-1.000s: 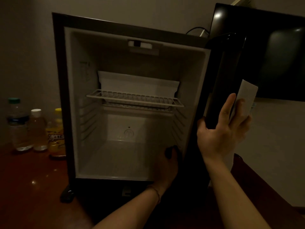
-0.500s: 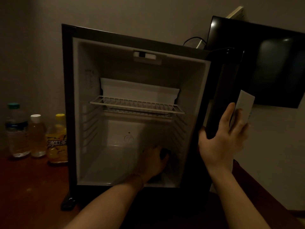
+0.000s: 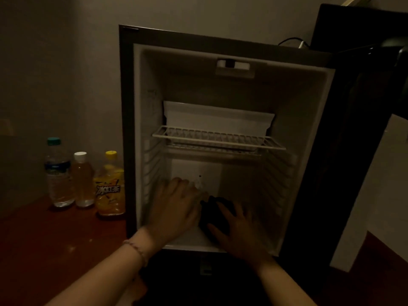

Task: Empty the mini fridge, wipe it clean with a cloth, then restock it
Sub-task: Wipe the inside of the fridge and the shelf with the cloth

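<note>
The mini fridge [image 3: 309, 151] stands open on a wooden table [image 3: 44, 244], its door [image 3: 353, 151] swung out to the right. Inside I see only a white wire shelf [image 3: 218, 140] and a white box [image 3: 218, 120] behind it. Both hands are on the fridge floor. A dark cloth [image 3: 213, 212] lies between them. My right hand [image 3: 239, 230] lies over the cloth with fingers spread. My left hand [image 3: 176, 208] rests flat on the floor, fingers at the cloth's left edge.
Three bottles stand left of the fridge: a water bottle [image 3: 57, 173], a bottle of amber liquid [image 3: 82, 180] and a yellow iced-tea bottle [image 3: 110, 186]. A dark screen [image 3: 364, 25] hangs at the upper right, with a cable [image 3: 291, 40] behind the fridge top.
My right hand let go of the door's edge and came down into the fridge onto the cloth. My left hand slid left across the floor. The view shifted so the fridge sits further right.
</note>
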